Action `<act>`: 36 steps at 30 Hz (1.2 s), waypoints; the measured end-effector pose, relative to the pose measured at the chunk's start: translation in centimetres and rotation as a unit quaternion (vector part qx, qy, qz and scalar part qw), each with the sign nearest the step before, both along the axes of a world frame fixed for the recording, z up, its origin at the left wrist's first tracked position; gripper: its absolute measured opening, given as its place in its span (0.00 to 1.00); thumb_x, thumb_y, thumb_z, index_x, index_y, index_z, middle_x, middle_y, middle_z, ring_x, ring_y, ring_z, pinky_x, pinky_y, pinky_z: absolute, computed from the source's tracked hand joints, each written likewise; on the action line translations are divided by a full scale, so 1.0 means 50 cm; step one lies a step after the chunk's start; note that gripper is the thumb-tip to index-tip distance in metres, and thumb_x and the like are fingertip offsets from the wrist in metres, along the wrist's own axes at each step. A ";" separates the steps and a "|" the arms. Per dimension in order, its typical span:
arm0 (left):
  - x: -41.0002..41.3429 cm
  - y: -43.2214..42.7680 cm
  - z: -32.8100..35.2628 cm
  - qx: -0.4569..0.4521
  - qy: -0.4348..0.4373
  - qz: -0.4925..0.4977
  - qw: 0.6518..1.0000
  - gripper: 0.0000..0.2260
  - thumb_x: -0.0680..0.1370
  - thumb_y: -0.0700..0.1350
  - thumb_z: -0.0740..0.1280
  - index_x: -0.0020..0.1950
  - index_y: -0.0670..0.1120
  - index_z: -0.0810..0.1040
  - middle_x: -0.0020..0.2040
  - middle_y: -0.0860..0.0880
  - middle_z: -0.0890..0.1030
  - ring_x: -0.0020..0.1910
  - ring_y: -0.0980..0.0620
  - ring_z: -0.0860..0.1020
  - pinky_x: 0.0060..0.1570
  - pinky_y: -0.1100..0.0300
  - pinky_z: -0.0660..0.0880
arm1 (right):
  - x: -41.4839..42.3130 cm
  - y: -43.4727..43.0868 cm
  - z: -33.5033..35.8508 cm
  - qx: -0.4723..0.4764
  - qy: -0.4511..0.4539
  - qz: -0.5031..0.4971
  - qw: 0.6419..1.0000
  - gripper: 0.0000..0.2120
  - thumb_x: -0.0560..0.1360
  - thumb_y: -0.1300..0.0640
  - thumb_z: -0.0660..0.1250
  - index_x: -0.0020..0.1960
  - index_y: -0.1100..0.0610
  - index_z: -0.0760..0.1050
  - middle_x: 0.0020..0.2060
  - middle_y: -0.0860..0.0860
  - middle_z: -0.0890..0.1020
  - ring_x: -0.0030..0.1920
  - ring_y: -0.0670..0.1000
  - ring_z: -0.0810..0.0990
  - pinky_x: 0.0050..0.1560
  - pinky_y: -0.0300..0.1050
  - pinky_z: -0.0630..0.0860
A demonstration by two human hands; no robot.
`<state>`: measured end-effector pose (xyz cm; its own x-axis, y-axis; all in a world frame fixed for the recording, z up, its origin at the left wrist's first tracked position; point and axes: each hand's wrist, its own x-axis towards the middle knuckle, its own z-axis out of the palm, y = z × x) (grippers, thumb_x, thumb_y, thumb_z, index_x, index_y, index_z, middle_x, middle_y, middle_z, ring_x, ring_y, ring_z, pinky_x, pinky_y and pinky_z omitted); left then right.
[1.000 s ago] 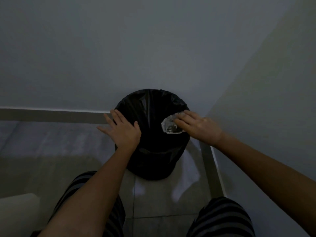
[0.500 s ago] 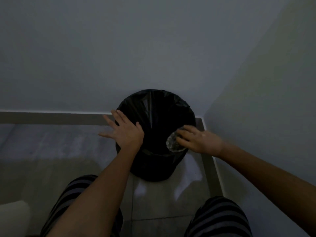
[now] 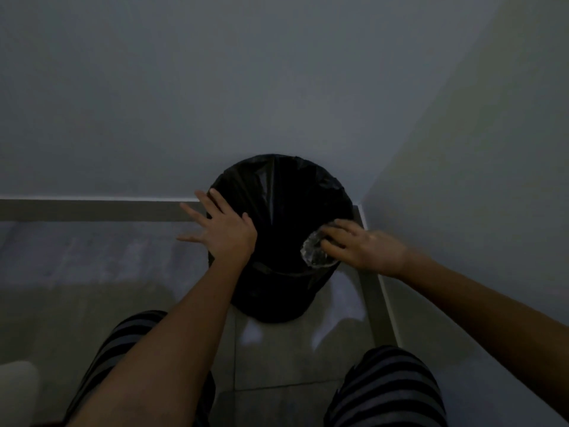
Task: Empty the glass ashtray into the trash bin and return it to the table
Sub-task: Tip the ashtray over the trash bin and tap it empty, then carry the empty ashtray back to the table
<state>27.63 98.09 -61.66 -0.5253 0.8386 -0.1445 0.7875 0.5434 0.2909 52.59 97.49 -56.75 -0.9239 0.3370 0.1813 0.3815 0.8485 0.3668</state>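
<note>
A round trash bin (image 3: 278, 291) lined with a black bag stands on the floor in the room's corner. My right hand (image 3: 361, 246) grips the clear glass ashtray (image 3: 314, 252) at the bin's right rim, tipped over the dark opening. My left hand (image 3: 226, 232) lies flat with spread fingers on the bin's left rim and holds nothing. What is inside the bin is too dark to see.
Two pale walls (image 3: 277, 87) meet just behind the bin, with a grey skirting strip (image 3: 92, 210) along the floor. Tiled floor (image 3: 277, 349) lies in front. My knees in striped trousers (image 3: 388, 389) frame the bottom edge.
My right hand has brought the ashtray down and to the right, from above the bin's middle to its right rim. My left hand has stayed on the left rim.
</note>
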 end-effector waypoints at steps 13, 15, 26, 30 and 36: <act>0.008 0.002 0.001 -0.007 0.003 -0.011 1.000 0.36 0.79 0.59 0.55 0.78 0.42 0.43 0.79 0.43 0.44 0.76 0.34 0.41 0.59 0.20 0.52 | -0.090 0.066 0.073 -0.421 0.333 -0.463 0.705 0.14 0.76 0.68 0.61 0.60 0.58 0.68 0.54 0.65 0.77 0.45 0.65 0.81 0.42 0.58 0.81; 0.005 -0.001 0.004 -0.002 -0.006 -0.017 1.000 0.35 0.80 0.58 0.55 0.78 0.42 0.43 0.79 0.43 0.44 0.76 0.34 0.41 0.60 0.21 0.52 | -0.105 0.068 0.081 -0.550 0.464 -0.478 0.504 0.13 0.77 0.70 0.62 0.59 0.59 0.67 0.57 0.63 0.74 0.43 0.62 0.80 0.28 0.53 0.83; -0.022 -0.023 0.040 0.106 -0.031 -0.363 0.925 0.56 0.63 0.79 0.53 0.78 0.41 0.44 0.79 0.45 0.51 0.78 0.49 0.45 0.73 0.36 0.37 | -0.151 0.036 0.057 -0.631 0.526 -0.464 0.331 0.07 0.75 0.73 0.65 0.48 0.62 0.74 0.49 0.58 0.78 0.47 0.57 0.79 0.28 0.43 0.83; -0.008 -0.009 0.069 0.007 -0.095 -0.380 0.920 0.57 0.63 0.71 0.70 0.79 0.47 0.43 0.80 0.48 0.49 0.78 0.48 0.46 0.72 0.37 0.34 | -0.163 0.037 0.060 -0.638 0.524 -0.444 0.348 0.15 0.74 0.67 0.69 0.60 0.63 0.75 0.51 0.59 0.82 0.43 0.55 0.83 0.27 0.40 0.80; -0.013 -0.024 0.108 0.059 -0.110 -0.354 0.927 0.53 0.59 0.68 0.75 0.76 0.49 0.57 0.73 0.48 0.68 0.73 0.43 0.60 0.73 0.35 0.41 | -0.157 0.010 0.092 -0.682 0.464 -0.393 0.406 0.13 0.77 0.64 0.66 0.60 0.56 0.73 0.53 0.56 0.81 0.46 0.51 0.82 0.33 0.42 0.82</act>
